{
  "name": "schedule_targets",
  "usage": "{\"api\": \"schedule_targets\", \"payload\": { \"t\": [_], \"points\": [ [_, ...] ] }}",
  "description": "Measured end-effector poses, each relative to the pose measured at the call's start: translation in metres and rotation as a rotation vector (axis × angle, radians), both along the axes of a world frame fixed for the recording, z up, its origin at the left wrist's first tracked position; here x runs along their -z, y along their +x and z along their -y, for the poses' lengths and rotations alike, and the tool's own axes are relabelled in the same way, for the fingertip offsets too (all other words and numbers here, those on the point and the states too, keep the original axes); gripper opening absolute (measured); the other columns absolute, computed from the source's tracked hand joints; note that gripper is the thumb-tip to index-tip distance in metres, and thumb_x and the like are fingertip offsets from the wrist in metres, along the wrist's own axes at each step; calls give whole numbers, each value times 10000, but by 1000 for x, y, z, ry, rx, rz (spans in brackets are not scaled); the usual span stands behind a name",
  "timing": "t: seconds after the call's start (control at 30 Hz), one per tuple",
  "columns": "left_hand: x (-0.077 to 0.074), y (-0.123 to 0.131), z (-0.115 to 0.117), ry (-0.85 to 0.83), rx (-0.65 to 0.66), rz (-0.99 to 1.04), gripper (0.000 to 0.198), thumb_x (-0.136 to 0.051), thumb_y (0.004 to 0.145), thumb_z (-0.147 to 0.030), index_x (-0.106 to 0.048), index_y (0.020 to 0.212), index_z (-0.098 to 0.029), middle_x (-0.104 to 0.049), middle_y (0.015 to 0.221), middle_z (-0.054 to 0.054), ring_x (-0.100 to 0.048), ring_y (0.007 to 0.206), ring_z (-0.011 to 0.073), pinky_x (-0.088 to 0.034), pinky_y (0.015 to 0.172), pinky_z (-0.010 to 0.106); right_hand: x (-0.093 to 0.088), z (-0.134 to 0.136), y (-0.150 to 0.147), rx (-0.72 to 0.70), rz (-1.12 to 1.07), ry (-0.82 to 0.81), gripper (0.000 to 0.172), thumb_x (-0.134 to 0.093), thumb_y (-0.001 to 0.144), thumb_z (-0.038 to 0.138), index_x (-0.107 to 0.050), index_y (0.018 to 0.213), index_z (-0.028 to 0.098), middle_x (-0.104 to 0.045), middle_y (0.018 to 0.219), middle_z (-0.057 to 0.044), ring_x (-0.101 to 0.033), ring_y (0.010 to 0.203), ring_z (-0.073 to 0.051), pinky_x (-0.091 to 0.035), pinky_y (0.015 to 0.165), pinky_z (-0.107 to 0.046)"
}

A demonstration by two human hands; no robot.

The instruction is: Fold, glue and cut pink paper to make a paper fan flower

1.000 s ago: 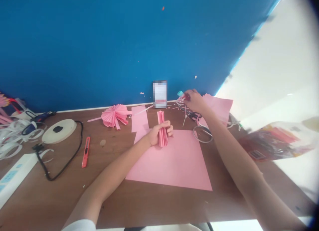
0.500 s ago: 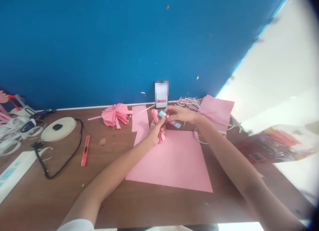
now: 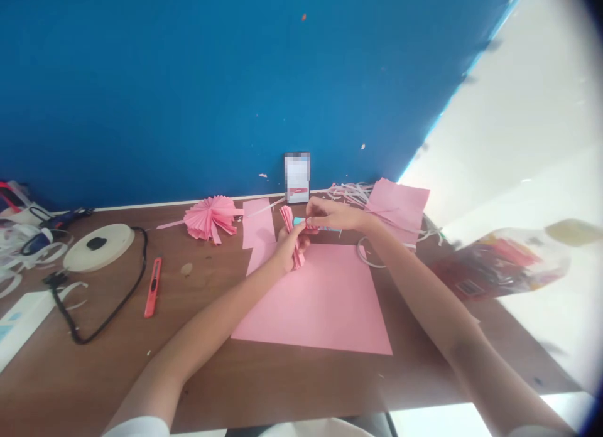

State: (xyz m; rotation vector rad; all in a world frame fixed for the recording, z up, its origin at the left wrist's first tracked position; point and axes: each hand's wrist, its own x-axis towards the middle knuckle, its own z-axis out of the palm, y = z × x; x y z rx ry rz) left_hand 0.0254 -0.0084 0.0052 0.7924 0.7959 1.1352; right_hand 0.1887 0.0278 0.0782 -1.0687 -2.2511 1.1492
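Observation:
My left hand (image 3: pixel 285 250) is closed around a pink pleated paper strip (image 3: pixel 286 216), whose folded ends stick out above and below the fingers. Beside it, a small turquoise-and-red item (image 3: pixel 298 221) lies between both hands, its left end against my left thumb. My right hand (image 3: pixel 333 213) pinches this item from above; fingers cover its middle, so its kind is unclear. Below the hands a large pink paper sheet (image 3: pixel 315 305) lies flat on the brown table (image 3: pixel 282 380). To the left sits a pleated pink paper fan (image 3: pixel 210 218) with a strip attached.
A red box cutter (image 3: pixel 153 287), a round white reel (image 3: pixel 98 247) and a black cable (image 3: pixel 123 314) lie left. A phone (image 3: pixel 296 179) leans on the blue wall. More pink paper (image 3: pixel 400 205), white strips (image 3: pixel 351 192) and a plastic bag (image 3: pixel 504 261) are right.
The turquoise-and-red item has turned from slanting to nearly level, and my right fingers have bent closer over it. The view has shifted slightly. My left hand still grips the pleated strip.

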Motion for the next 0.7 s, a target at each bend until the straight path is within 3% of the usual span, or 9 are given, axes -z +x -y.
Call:
{"api": "schedule_targets", "payload": {
  "t": [0.23,0.4,0.57,0.7],
  "points": [
    [-1,0,0,-1,12,1,303,-667,712,-359,-546,895,-149,-682,784,69,-505,449,48,-218,335,147,-5,-3,0,-5,-18,140,210,-541,813,386,-571,793,179,-576,766,0,-504,689,-123,-378,610,-236],
    [-3,1,0,-30,-8,12,288,-676,689,-339,-548,855,-140,-681,776,74,-493,453,43,-217,341,148,0,-6,-1,175,-82,210,256,-581,780,423,-561,722,174,-584,713,2,-510,653,-120,-387,604,-246],
    [-1,1,-1,-27,2,8,281,-662,702,-352,-540,848,-144,-684,771,75,-504,465,51,-238,349,147,-1,-6,1,280,-222,63,230,-598,777,431,-555,809,207,-627,680,-1,-578,631,-132,-449,584,-256],
    [2,0,-3,-46,10,4,273,-658,706,-346,-535,839,-142,-674,739,70,-513,463,58,-242,348,147,-3,-9,4,430,-294,85,213,-624,771,395,-559,824,200,-651,691,-15,-598,590,-126,-488,607,-274]
  ]
}}
